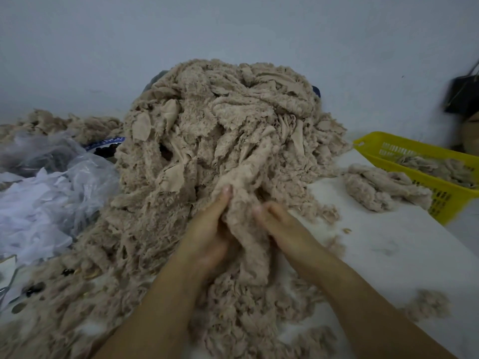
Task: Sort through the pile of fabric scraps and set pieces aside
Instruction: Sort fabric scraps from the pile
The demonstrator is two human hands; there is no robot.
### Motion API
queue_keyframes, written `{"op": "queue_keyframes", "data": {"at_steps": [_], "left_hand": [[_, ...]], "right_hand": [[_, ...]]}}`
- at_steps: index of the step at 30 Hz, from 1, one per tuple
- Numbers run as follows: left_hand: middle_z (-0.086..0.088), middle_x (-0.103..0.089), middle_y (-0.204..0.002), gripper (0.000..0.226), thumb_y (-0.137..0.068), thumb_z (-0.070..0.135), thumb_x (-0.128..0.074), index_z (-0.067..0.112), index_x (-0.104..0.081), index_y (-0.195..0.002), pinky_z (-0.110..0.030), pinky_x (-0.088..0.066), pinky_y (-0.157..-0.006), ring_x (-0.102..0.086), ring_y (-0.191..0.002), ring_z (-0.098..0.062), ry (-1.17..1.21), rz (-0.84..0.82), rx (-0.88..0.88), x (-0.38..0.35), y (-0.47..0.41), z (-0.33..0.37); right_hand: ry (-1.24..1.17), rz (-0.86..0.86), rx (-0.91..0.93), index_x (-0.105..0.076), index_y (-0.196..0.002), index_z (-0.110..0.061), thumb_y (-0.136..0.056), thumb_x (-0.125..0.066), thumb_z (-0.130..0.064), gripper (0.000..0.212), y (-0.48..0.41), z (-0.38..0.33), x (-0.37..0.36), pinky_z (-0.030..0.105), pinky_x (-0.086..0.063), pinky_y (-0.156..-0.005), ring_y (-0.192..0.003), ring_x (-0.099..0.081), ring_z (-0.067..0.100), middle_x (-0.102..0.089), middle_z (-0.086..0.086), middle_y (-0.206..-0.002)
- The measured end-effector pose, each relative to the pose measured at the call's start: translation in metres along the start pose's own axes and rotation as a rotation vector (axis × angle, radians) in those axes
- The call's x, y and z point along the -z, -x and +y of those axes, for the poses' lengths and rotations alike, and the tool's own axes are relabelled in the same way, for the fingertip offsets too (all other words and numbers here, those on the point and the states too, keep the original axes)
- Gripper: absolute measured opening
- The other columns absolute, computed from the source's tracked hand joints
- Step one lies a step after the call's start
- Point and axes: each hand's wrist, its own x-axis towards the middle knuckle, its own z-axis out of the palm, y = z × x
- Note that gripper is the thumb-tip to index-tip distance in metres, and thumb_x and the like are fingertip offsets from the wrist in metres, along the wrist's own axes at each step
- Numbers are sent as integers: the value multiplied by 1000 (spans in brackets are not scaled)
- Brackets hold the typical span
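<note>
Beige strip [250,229] pinched by our left hand [208,237] and right hand [283,229]; tangled, so pulling may topple the pile [220,120].

beige fleece scraps [220,130], a yellow basket [440,200], white table [388,229], pale grey wall [233,27], and what looks like whitish plastic [46,198].

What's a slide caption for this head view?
Left hand and right hand grip a scrap at the pile; basket nearby.
</note>
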Motion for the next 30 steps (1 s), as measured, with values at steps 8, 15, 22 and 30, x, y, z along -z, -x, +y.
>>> {"op": "queue_keyframes", "data": {"at_steps": [8,15,22,30], "left_hand": [[-18,-64,-132,53,-89,36,-57,9,-58,-134,-51,-44,-107,-61,-124,-34,246,89,-90,13,-8,8],[-22,-66,-127,39,-95,24,-55,0,-68,-123,-50,-60,-80,-68,-111,-34,376,13,-52,19,-9,10],[-25,-66,-124,42,-92,25,-62,4,-64,-128,-44,-60,-79,-68,-111,-36,66,-73,85,5,-3,3],[-7,-76,-109,40,-69,41,-76,14,-79,-98,-26,-58,-84,-72,-103,-18,-491,-190,133,-9,13,-8]], "right_hand": [[-263,71,-81,-69,-90,-13,-73,-73,-46,37,-1,-9,11,30,-58,-74,-92,-72,23,-75,8,-98],[-530,-13,-274,-70,-118,-9,-78,-71,-41,51,-1,-15,17,33,-60,-77,-106,-70,27,-71,15,-117],[-454,48,-275,-76,-99,-18,-59,-85,-59,58,-7,-7,20,46,-54,-93,-106,-69,31,-73,13,-109],[-537,68,-294,-78,-105,-22,-92,-41,-69,61,-13,-4,18,34,-59,-78,-102,-71,23,-74,9,-114]]}}
